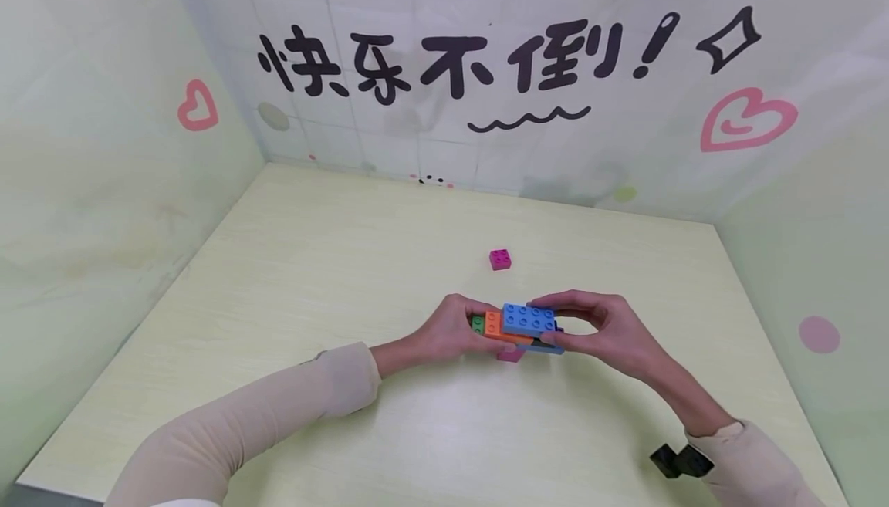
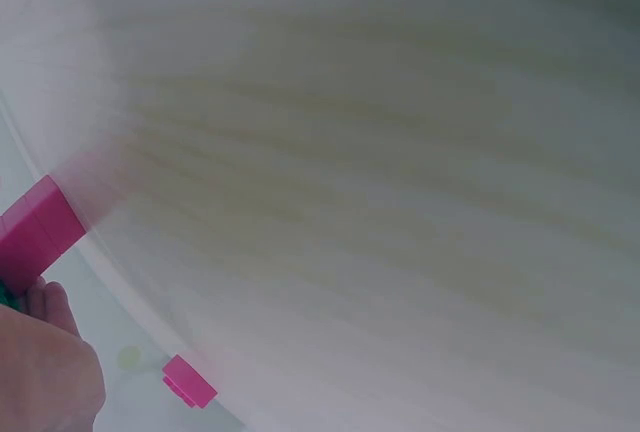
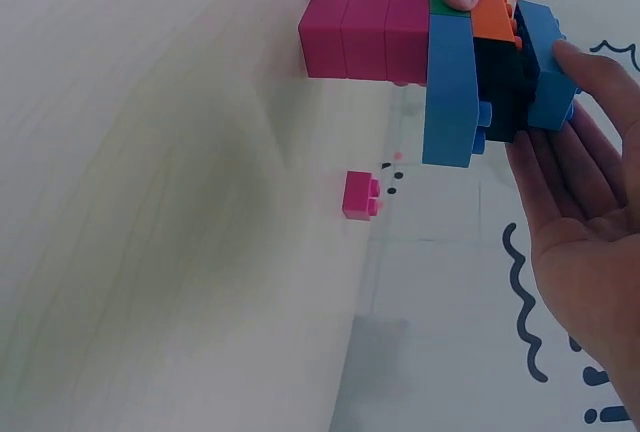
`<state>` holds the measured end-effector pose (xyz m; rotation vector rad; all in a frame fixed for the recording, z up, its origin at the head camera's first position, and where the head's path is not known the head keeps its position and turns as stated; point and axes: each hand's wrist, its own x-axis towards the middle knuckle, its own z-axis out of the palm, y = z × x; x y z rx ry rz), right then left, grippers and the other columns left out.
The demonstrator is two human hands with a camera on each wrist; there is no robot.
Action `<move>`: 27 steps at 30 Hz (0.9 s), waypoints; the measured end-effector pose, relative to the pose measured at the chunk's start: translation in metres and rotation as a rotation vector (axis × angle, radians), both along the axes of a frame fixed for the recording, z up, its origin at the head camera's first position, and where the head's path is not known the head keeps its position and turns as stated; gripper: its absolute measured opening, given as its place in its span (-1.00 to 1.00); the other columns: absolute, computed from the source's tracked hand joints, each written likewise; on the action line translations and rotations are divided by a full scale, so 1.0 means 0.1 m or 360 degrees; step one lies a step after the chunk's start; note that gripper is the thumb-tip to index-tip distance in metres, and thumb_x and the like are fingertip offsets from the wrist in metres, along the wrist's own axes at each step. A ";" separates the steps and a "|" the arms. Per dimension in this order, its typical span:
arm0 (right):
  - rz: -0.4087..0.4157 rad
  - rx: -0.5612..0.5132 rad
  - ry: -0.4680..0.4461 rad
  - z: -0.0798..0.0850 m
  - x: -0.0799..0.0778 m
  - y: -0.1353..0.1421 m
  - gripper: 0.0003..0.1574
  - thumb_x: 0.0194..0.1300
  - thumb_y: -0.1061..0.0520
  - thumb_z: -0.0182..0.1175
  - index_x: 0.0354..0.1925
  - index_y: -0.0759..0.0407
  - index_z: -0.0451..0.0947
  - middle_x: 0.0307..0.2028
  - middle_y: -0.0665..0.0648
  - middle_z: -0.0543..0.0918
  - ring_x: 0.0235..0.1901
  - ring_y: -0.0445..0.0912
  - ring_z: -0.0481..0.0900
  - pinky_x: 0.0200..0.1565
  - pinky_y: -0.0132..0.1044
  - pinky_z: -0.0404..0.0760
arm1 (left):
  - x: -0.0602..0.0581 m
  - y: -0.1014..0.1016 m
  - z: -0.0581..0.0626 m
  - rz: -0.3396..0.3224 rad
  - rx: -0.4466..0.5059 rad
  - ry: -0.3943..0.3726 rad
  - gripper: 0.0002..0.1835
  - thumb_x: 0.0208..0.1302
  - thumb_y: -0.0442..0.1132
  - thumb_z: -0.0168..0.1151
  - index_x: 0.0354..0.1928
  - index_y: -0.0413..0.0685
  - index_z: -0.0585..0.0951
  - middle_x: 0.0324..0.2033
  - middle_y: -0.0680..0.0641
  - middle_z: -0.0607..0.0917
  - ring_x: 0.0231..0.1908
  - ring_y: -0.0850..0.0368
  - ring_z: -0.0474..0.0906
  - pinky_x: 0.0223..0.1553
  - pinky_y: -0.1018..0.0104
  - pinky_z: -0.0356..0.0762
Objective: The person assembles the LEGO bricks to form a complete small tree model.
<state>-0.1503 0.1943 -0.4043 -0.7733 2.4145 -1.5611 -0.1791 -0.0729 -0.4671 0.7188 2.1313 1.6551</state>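
Note:
A built stack of toy building bricks stands between both hands in the head view. My left hand grips its left side, at the green brick and orange brick. With thumb and fingers, my right hand pinches a blue brick at the top. In the right wrist view that blue brick sits tilted beside the orange brick and a dark brick; whether it is pressed on, I cannot tell. Below are another blue brick and a column of pink bricks.
A loose pink brick lies on the pale table behind the hands. Printed walls enclose the table at the back and both sides. A black object is by the right sleeve.

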 end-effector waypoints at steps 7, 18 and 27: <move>0.0007 0.0001 -0.0003 0.00 0.01 0.00 -0.48 0.17 0.21 0.43 0.12 0.02 0.61 0.04 0.01 0.65 0.04 -0.05 0.60 0.10 -0.30 0.52 | 0.00 0.03 0.02 0.0032 -0.0027 0.0024 -0.56 -0.04 -0.18 0.59 -0.06 -0.09 0.75 -0.26 0.15 0.76 -0.25 0.27 0.67 -0.22 0.34 0.64; -0.0022 0.0266 0.0288 0.05 0.02 -0.07 -0.50 0.10 0.03 0.49 0.05 -0.13 0.66 -0.08 -0.16 0.70 -0.05 -0.19 0.65 0.02 -0.30 0.57 | -0.02 0.02 0.02 0.0047 -0.0034 0.0035 -0.57 -0.03 -0.20 0.59 -0.05 -0.10 0.74 -0.27 0.15 0.76 -0.24 0.27 0.67 -0.20 0.33 0.64; -0.0142 0.0031 -0.0034 -0.07 0.06 -0.10 -0.52 0.12 0.10 0.48 0.04 -0.08 0.66 -0.03 -0.06 0.68 -0.02 -0.10 0.62 0.03 -0.28 0.58 | 0.01 0.03 0.01 0.0071 -0.0046 0.0002 -0.53 -0.06 -0.13 0.61 -0.05 -0.10 0.74 -0.29 0.16 0.76 -0.29 0.24 0.68 -0.25 0.32 0.65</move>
